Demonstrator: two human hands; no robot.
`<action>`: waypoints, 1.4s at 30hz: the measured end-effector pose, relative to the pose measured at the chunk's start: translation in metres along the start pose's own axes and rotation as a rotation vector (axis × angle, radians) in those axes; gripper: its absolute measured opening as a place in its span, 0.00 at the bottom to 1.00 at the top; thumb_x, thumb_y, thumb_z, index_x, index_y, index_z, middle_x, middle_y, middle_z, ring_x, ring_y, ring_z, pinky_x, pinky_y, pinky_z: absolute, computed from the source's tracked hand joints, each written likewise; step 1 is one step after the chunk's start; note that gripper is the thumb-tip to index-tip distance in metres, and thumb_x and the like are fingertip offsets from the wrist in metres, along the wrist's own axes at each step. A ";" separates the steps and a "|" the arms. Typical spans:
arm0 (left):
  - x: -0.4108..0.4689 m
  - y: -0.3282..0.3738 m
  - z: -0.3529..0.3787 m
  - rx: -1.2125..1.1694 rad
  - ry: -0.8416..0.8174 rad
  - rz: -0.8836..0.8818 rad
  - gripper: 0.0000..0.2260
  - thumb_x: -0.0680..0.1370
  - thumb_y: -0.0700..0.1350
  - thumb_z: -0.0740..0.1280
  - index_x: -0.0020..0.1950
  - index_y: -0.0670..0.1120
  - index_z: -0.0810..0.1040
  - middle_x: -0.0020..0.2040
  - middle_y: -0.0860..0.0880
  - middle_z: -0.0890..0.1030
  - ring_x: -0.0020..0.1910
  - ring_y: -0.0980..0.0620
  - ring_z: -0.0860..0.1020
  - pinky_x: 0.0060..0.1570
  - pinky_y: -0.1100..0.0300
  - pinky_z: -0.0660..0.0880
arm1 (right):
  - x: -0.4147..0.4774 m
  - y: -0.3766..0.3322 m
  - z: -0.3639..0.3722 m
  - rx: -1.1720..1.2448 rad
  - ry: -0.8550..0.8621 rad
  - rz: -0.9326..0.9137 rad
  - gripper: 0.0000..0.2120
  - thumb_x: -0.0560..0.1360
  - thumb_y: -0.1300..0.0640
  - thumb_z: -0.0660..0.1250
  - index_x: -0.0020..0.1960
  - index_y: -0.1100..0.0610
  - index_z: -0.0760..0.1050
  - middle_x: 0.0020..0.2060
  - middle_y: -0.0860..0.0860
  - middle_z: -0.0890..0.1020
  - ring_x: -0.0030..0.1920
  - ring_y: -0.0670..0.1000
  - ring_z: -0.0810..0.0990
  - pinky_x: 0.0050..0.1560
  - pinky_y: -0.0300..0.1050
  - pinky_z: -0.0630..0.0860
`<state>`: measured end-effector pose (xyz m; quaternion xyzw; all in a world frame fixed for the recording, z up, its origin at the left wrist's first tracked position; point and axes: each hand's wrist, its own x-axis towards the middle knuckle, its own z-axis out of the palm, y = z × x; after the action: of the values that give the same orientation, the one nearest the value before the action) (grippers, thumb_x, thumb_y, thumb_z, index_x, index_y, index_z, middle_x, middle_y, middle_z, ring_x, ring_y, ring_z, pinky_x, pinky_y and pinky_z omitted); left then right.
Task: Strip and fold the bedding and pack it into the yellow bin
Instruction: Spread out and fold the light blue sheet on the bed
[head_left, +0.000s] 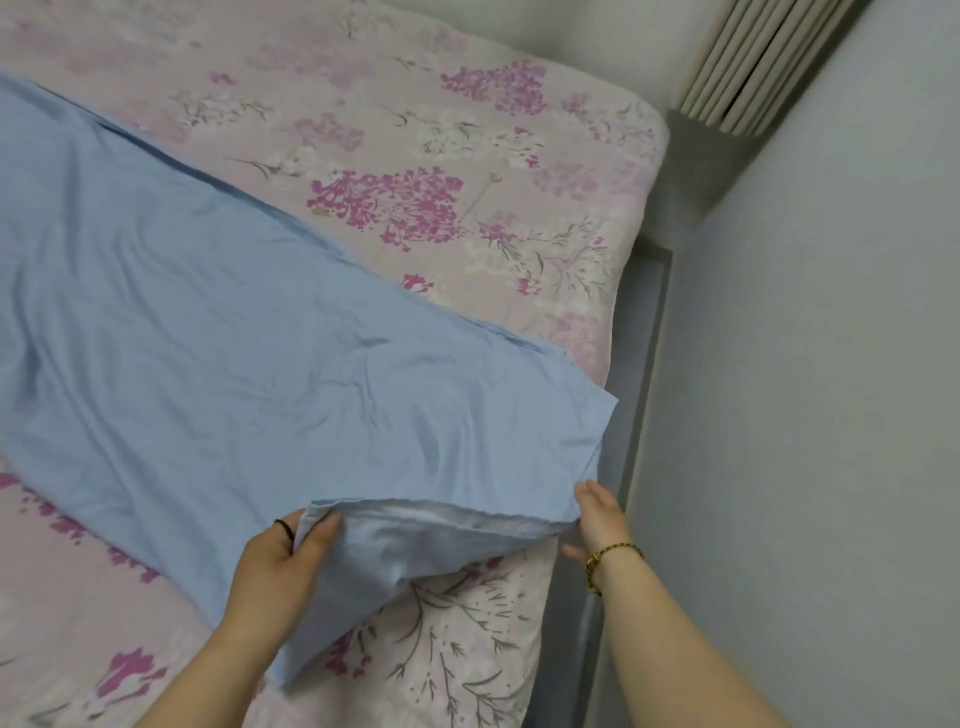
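**Blue sheet lifted at its near edge, fold not yet made**

The blue sheet (218, 322) lies spread across the left and middle of the bed, on top of the pink floral sheet (415, 156) that still covers the mattress. It looks thin, soft and light. It creases readily and sags wherever it is unsupported, so it should be held at corners and hems, not mid-panel, and kept taut between two holds.

The left hand (280, 561) grips the near hem, its fingers (322, 530) curled over a bunched bit of cloth. From there the raised edge runs rightward to the sheet's corner. The right hand (597, 519), with a bracelet (608, 558) at the wrist, is at that corner, thumb above and fingers below. Whether it already pinches the cloth or only brackets it cannot be told.

Right of the bed come the grey bed frame (644, 338) and a pale wall (805, 415). The corner overhangs the frame side, so a slack hold would likely let it slide down there. The yellow bin is not in view.
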<state>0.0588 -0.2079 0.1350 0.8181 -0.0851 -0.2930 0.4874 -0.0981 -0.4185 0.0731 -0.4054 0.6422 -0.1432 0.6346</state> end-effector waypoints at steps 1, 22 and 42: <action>0.006 -0.001 0.006 0.007 0.036 -0.026 0.13 0.78 0.41 0.62 0.34 0.50 0.72 0.35 0.53 0.74 0.40 0.49 0.72 0.39 0.57 0.64 | 0.018 -0.004 -0.003 -0.014 0.008 -0.015 0.22 0.80 0.57 0.56 0.73 0.59 0.60 0.69 0.53 0.67 0.68 0.58 0.67 0.66 0.55 0.68; 0.050 0.004 0.022 -0.017 0.499 -0.280 0.10 0.78 0.42 0.62 0.54 0.37 0.77 0.50 0.41 0.76 0.49 0.47 0.70 0.45 0.57 0.68 | 0.162 -0.074 0.003 -0.124 0.127 0.004 0.15 0.74 0.63 0.66 0.60 0.66 0.70 0.59 0.60 0.75 0.46 0.57 0.77 0.45 0.37 0.76; 0.019 -0.011 -0.022 -0.288 0.635 -0.228 0.09 0.79 0.42 0.61 0.55 0.40 0.76 0.46 0.36 0.78 0.42 0.52 0.77 0.41 0.66 0.75 | 0.136 -0.119 0.032 -0.053 -0.009 0.151 0.21 0.78 0.61 0.60 0.68 0.66 0.63 0.52 0.56 0.75 0.41 0.56 0.77 0.53 0.47 0.74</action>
<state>0.0846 -0.1939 0.1255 0.7956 0.2040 -0.0860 0.5639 -0.0095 -0.5787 0.0563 -0.3731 0.6718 -0.0760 0.6355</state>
